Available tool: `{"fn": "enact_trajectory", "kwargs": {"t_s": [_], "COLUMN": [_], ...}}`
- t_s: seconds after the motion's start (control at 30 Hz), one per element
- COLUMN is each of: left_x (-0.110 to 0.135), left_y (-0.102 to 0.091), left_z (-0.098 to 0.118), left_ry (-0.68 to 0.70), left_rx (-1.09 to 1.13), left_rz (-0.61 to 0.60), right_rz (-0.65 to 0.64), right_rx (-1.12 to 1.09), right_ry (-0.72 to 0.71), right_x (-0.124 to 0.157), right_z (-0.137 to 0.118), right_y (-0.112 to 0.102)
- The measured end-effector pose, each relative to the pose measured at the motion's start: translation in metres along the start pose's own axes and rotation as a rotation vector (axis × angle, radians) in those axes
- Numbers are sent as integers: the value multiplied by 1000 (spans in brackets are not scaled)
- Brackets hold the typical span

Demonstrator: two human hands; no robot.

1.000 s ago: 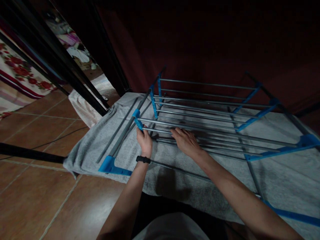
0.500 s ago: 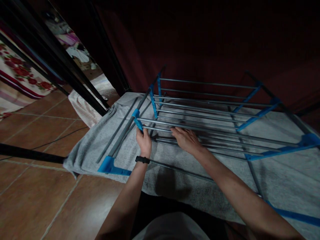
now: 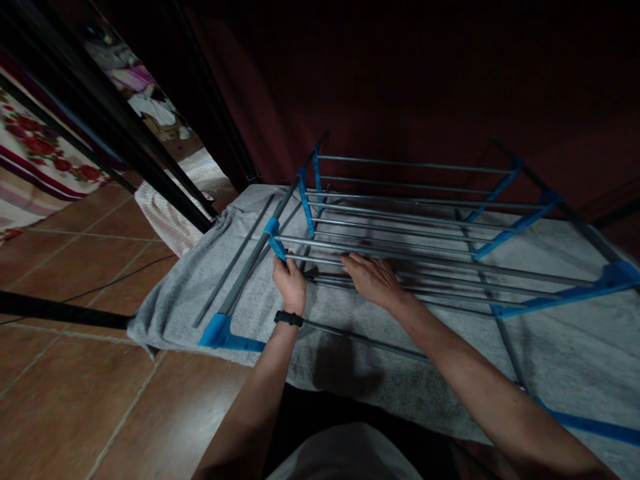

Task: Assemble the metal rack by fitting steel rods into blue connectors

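A rack of grey metal tubes (image 3: 420, 253) with blue plastic brackets stands on a grey blanket. My left hand (image 3: 291, 285), a black band at its wrist, is closed around the lower end of a left-side blue bracket (image 3: 275, 241), where a tube meets it. The fingertips there are partly hidden. Farther right along that same tube, my right hand (image 3: 373, 277) has its fingers curled over it, palm down. Its thumb cannot be seen. Other tubes run parallel in front of and behind my hands, into the right-side blue bracket (image 3: 555, 297).
The grey blanket (image 3: 175, 293) lies under the rack, with a loose grey tube (image 3: 233, 263) on its left side. Black metal posts (image 3: 165, 160) rise at the left above a tiled floor (image 3: 65, 373). A dark red panel (image 3: 400, 87) stands behind the rack.
Both hands keep their places on the rack. My left wrist has shifted very slightly to the right, and the view has moved a little.
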State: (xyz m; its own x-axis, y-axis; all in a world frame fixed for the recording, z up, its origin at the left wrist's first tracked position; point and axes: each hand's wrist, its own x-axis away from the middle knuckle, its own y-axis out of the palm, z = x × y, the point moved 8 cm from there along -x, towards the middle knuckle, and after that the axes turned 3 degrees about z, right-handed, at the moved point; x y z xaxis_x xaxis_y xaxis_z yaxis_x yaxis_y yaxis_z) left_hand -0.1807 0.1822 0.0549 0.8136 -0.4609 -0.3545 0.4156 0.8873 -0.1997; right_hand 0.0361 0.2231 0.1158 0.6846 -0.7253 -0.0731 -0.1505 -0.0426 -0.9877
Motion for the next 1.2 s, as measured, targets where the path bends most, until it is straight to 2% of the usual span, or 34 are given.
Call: {"fn": "enact_trajectory", "kwargs": {"t_s": [0.27, 0.4, 0.5, 0.63, 0.77, 0.9, 1.03, 1.2], "left_x": [0, 0, 7, 23, 30, 27, 26, 27], "left_y": [4, 0, -12, -6, 7, 12, 9, 7], "left_z": [-2, -11, -31, -60, -68, -71, -74, -70], "left_ry": [-20, -3, -15, -122, -139, -146, -154, -149], "left_rx": [41, 96, 111, 57, 48, 32, -9, -86], "left_rz": [8, -49, -66, -154, -151, -153, -159, -166], "right_rz": [10, 172, 257, 182, 33, -25, -72, -89], "right_rx": [-28, -20, -42, -70, -57, -56, -66, -89], "right_ry": [28, -79, -175, -32, 52, 35, 29, 71], "right_x": [-3, 14, 36, 37, 12, -4, -4, -6], "right_z": [2, -15, -31, -20, -5, -3, -4, 0], "right_y": [-1, -5, 10, 55, 86, 91, 94, 83]}}
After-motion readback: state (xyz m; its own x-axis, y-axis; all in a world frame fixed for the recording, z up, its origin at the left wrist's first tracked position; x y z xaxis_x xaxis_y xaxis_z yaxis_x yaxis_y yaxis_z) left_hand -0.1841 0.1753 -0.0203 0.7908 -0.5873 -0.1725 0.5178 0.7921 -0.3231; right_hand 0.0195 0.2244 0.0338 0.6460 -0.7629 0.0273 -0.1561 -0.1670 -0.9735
